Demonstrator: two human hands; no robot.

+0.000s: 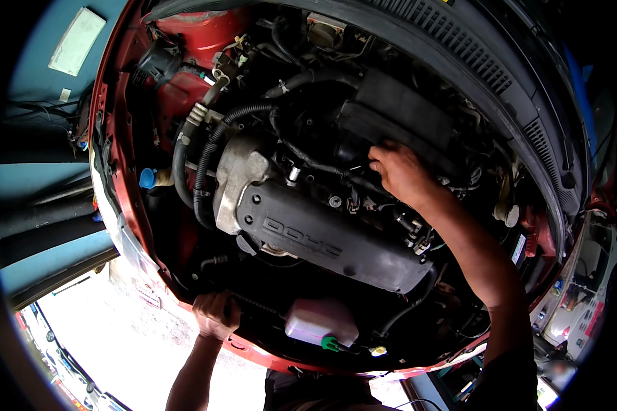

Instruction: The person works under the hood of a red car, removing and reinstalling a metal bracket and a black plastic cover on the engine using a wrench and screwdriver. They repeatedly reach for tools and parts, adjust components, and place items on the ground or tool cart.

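The open engine bay of a red car fills the view. My right hand (397,171) reaches in beside the black plastic air box (397,109), fingers curled near a dark hose; what they hold, if anything, is too small to make out. Below it lies the long black engine cover (329,246) with a silver metal housing (230,178) at its left end. My left hand (216,315) grips the car's front edge (260,353), left of a pale fluid reservoir (312,318) with a green cap.
A blue reservoir cap (147,178) sits at the bay's left. The vented cowl panel (473,61) curves along the back. A blue wall (44,137) with dark rails stands at the left. A blurred person (561,370) and a light-coloured car (576,301) are at the right.
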